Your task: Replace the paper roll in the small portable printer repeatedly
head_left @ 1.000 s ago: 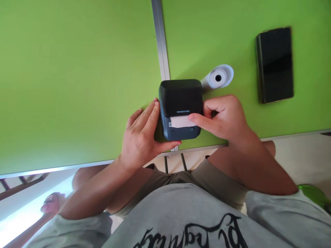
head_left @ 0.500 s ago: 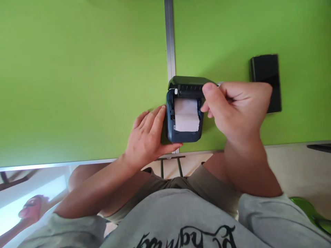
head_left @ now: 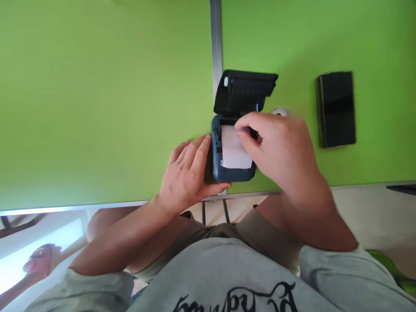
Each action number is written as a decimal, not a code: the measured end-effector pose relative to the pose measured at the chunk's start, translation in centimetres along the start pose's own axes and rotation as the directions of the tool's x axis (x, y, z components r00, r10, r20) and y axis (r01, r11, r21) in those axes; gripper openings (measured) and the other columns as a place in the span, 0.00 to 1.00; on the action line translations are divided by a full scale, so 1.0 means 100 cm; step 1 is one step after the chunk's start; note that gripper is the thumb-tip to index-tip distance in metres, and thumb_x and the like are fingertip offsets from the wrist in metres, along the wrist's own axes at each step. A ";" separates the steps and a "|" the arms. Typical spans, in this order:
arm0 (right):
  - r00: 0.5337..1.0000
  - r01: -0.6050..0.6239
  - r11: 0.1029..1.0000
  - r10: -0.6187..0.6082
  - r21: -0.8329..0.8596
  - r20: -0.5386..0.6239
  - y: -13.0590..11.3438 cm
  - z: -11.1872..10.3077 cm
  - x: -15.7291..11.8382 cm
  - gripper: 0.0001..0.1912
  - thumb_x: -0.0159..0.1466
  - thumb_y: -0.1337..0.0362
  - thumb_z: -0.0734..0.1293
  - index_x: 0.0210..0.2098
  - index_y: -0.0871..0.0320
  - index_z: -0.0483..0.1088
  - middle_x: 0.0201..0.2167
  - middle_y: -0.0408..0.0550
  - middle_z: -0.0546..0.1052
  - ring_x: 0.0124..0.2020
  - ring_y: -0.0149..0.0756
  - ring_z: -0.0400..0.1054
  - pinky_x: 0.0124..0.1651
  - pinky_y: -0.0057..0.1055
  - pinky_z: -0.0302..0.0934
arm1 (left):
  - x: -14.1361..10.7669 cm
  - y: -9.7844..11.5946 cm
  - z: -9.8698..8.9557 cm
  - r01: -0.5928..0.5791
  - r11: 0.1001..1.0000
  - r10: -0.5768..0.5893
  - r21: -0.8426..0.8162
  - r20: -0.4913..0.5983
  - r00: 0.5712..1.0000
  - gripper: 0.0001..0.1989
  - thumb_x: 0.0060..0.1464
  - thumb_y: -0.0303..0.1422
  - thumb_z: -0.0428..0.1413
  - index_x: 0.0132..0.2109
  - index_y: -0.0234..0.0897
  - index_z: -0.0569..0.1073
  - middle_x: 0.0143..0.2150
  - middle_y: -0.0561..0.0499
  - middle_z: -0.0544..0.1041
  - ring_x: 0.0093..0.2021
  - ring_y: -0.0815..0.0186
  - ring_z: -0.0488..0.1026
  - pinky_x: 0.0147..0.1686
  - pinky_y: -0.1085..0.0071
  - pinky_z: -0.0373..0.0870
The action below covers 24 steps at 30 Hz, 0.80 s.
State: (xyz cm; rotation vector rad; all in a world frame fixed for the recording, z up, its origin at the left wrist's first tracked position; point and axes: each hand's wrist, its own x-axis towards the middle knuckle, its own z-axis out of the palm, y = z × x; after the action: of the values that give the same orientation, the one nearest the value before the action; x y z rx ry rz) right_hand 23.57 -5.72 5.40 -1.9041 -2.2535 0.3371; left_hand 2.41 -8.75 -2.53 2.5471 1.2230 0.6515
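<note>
A small dark blue-grey label printer (head_left: 235, 174) sits near the table's front edge with its black lid (head_left: 243, 93) swung up and back. Inside lies a paper roll (head_left: 232, 149), its loose end draped over the front lip. My left hand (head_left: 186, 173) grips the printer's near left corner, fingers along the side and thumb against the front. Over the paper is my right hand (head_left: 276, 143), index finger and thumb slightly apart at the roll's upper part; its other fingers are mostly hidden. Behind this hand, a white round item (head_left: 281, 111) shows only in part.
A black phone-like slab (head_left: 337, 108) lies on the green table (head_left: 97, 108) to the right. A grey metal seam (head_left: 216, 43) runs between the table halves behind the printer. At the lower left, another person's arm and hand hold a pink item (head_left: 37, 260).
The printer's lid has gone from partly raised to wide open. My right hand has let go of the lid and moved in over the paper. My left hand stays at the printer.
</note>
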 end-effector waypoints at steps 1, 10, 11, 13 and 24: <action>1.000 0.000 1.000 0.000 -0.014 0.026 0.000 0.000 0.001 0.09 0.67 0.69 0.65 0.39 0.54 0.78 0.32 0.46 0.82 0.31 0.38 0.73 0.33 0.34 0.50 | 0.000 0.000 0.000 0.001 1.000 -0.001 -0.002 -0.001 1.000 0.47 0.64 0.64 0.49 0.72 0.27 0.58 0.64 0.32 0.76 0.63 0.48 0.75 0.66 0.56 0.63; 0.976 0.047 0.989 -0.016 -0.138 0.216 -0.002 -0.007 0.006 0.16 0.68 0.67 0.65 0.54 0.51 0.75 0.40 0.48 0.84 0.33 0.41 0.74 0.33 0.34 0.46 | -0.001 0.001 0.001 0.003 1.000 -0.004 -0.013 -0.002 1.000 0.48 0.63 0.64 0.50 0.72 0.27 0.57 0.64 0.32 0.76 0.63 0.47 0.75 0.66 0.56 0.63; 0.973 0.056 0.987 -0.020 -0.148 0.230 -0.002 -0.007 0.006 0.17 0.68 0.67 0.65 0.54 0.51 0.75 0.40 0.48 0.84 0.33 0.41 0.74 0.34 0.34 0.46 | -0.001 0.001 0.001 0.006 1.000 -0.006 -0.014 -0.004 1.000 0.48 0.63 0.64 0.50 0.72 0.28 0.57 0.64 0.32 0.76 0.63 0.47 0.75 0.65 0.56 0.63; 0.969 0.071 0.985 -0.031 -0.158 0.246 -0.001 -0.008 0.007 0.16 0.68 0.67 0.65 0.54 0.51 0.75 0.39 0.49 0.84 0.32 0.41 0.74 0.34 0.34 0.46 | -0.001 0.001 0.001 0.009 1.000 -0.009 -0.013 -0.007 1.000 0.48 0.63 0.64 0.50 0.72 0.28 0.57 0.64 0.32 0.76 0.63 0.47 0.75 0.65 0.56 0.63; 0.985 0.077 0.996 -0.084 0.048 0.150 0.005 -0.021 0.004 0.17 0.64 0.68 0.66 0.49 0.52 0.81 0.34 0.46 0.84 0.28 0.37 0.71 0.33 0.35 0.56 | -0.001 0.000 0.001 0.000 1.000 0.000 0.007 0.010 1.000 0.47 0.64 0.63 0.49 0.72 0.26 0.57 0.64 0.31 0.76 0.63 0.48 0.75 0.66 0.56 0.63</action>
State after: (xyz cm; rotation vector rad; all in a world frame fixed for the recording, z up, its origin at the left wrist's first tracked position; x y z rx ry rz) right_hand 24.51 -5.07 7.30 -1.8177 -2.3905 0.5293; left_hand 2.41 -8.83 -2.61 2.5528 1.2241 0.6350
